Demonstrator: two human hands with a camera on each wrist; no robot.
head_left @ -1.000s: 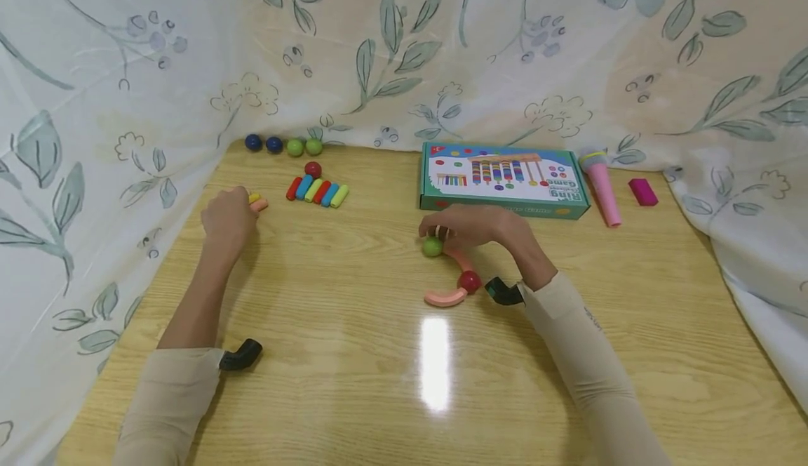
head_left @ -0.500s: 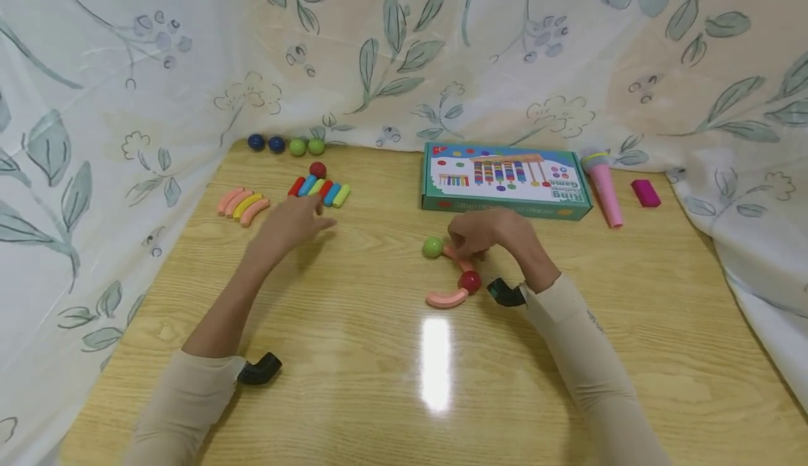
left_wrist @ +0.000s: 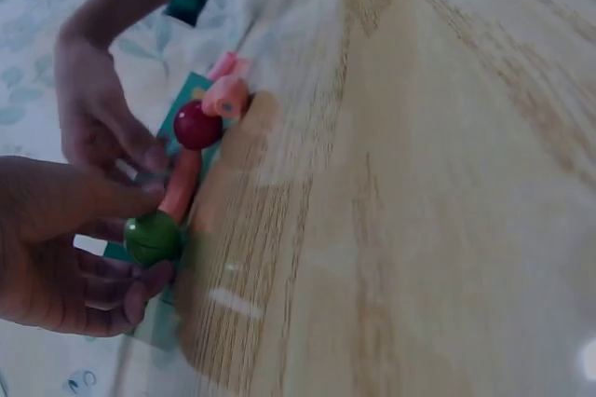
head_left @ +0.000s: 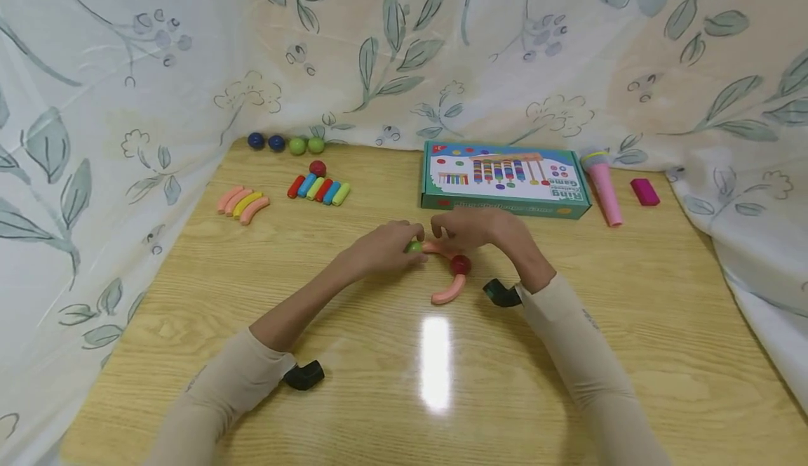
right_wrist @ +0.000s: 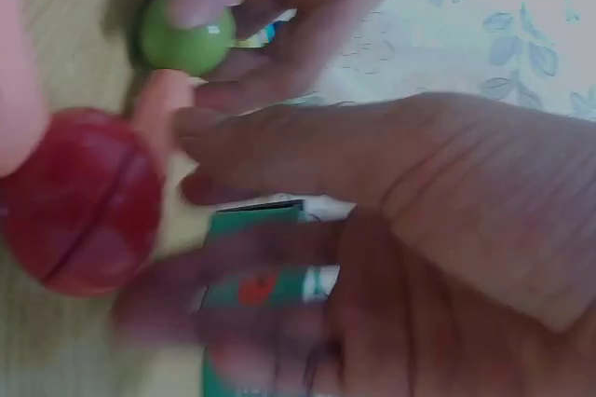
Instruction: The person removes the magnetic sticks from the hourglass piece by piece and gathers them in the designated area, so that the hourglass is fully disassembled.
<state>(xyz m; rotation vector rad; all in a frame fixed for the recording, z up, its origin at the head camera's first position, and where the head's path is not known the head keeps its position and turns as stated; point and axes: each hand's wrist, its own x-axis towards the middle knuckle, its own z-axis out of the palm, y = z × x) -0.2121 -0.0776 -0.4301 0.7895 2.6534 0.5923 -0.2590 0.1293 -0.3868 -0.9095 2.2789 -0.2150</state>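
My left hand [head_left: 381,247] pinches a green ball [left_wrist: 154,239] between thumb and fingers. A curved pink stick [left_wrist: 182,184] joins that ball to a red ball [head_left: 461,264], from which a second curved pink stick [head_left: 449,292] extends toward me. My right hand [head_left: 472,229] is bent over the first stick. In the right wrist view its thumb tip [right_wrist: 194,130] lies against or right beside this stick, and its other fingers are blurred. Whether the right hand grips the stick cannot be made out.
Behind the hands lies a green game box [head_left: 505,178], with a pink toy microphone [head_left: 606,196] and a magenta block [head_left: 644,191] to its right. At left are curved sticks [head_left: 247,204], straight coloured sticks [head_left: 319,189], a loose red ball [head_left: 318,168] and blue and green balls [head_left: 276,143].
My left hand has left the curved sticks, crossed rightward and taken hold of the green ball. The joined pieces have shifted left and away from me, the near stick swinging round. My right hand moved slightly left.
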